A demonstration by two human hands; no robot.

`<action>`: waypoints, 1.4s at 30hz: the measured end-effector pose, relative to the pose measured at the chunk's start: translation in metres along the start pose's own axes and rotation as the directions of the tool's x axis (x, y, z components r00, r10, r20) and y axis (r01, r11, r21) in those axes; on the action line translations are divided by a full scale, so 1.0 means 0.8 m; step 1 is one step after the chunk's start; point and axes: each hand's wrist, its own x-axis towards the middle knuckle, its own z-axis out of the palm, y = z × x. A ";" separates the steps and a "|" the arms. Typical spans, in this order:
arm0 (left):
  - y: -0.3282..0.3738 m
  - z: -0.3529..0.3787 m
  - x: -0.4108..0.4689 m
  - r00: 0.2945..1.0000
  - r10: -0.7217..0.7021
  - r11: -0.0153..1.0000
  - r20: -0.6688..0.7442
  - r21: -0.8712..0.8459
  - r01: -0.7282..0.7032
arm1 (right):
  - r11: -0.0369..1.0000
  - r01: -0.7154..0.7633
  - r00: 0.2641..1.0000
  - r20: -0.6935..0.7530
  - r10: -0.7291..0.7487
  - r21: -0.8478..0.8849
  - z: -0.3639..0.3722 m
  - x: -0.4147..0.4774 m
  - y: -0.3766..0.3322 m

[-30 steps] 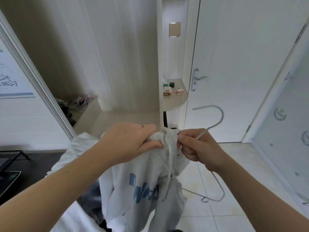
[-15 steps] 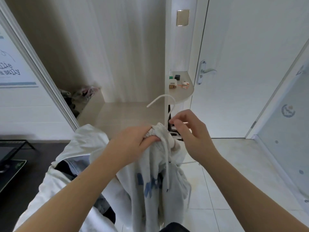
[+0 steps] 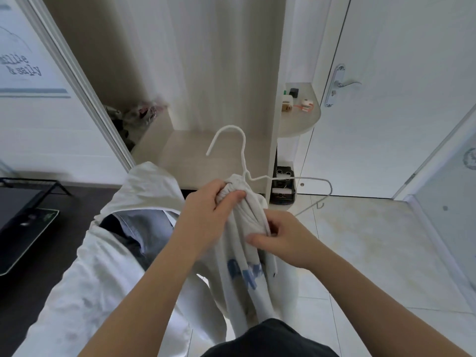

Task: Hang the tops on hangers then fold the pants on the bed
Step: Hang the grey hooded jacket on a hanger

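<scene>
A pale grey hooded top (image 3: pixel 244 266) with blue lettering hangs in front of me, bunched at its neck. My left hand (image 3: pixel 206 215) grips that bunched neck from the left. A white wire hanger (image 3: pixel 242 161) sticks up out of the neck opening, its hook pointing left and one shoulder arm reaching right. My right hand (image 3: pixel 280 238) pinches the top's fabric and drawstring just below the neck, on the right side. More clothes (image 3: pixel 108 253), white and grey-blue, lie draped over my left forearm.
An open wardrobe (image 3: pixel 206 73) with a pale wooden floor stands straight ahead, its sliding door frame (image 3: pixel 77 81) at the left. A small rounded shelf (image 3: pixel 301 119) with toiletries juts out beside a white door (image 3: pixel 412 99). Tiled floor lies to the right, a dark desk (image 3: pixel 20 222) at the left.
The hanger has been pushed into the top's neck and now stands with its hook up. My right hand moved from the hanger down to the fabric below the neck.
</scene>
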 end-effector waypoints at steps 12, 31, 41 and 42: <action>-0.009 -0.042 -0.004 0.998 0.067 0.997 -0.015 0.026 -0.067 | 0.754 -0.269 0.810 0.283 0.514 -0.599 0.003 0.012 0.109; -0.013 -0.038 -0.005 0.934 0.068 0.961 0.352 0.229 -0.156 | 0.816 0.114 0.993 0.043 -0.109 -0.566 -0.054 0.037 -0.062; -0.032 -0.069 0.018 0.956 0.132 0.985 0.263 0.077 -0.157 | 0.995 0.012 0.986 0.166 0.004 -0.096 -0.092 0.042 -0.061; -0.035 -0.073 0.020 0.958 0.126 0.985 0.257 0.082 -0.152 | 0.996 -0.004 0.982 0.189 0.020 -0.087 -0.099 0.040 -0.058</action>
